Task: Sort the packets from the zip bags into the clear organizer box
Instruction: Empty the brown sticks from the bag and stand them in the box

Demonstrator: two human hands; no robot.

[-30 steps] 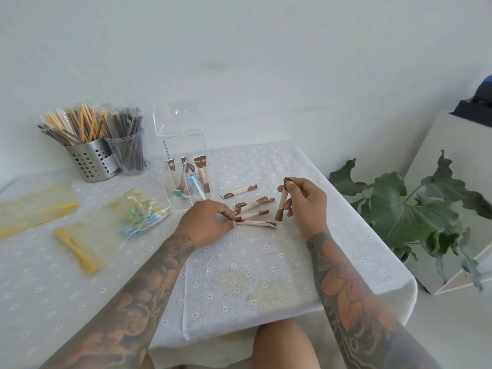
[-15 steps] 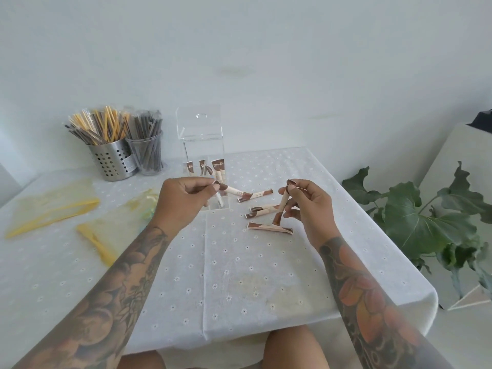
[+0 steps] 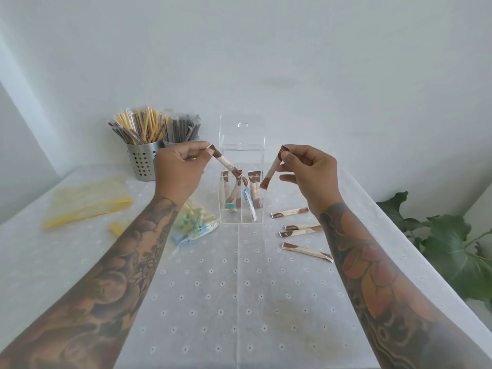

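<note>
Both forearms stretched forward over the desk, raised level with the top of the clear box. Left hand turned inward, fingers pinching the brown end of a packet slanting down into the box's open top. Right hand just right of the box, thumb and forefinger pinching a second packet hanging tilted beside its wall. Loose packets flat on the desk under the right wrist; a zip bag left of the box.

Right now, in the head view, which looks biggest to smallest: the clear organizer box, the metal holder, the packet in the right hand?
1. Clear organizer box
2. Metal holder
3. Packet in the right hand, though it is nearer the camera.
</note>
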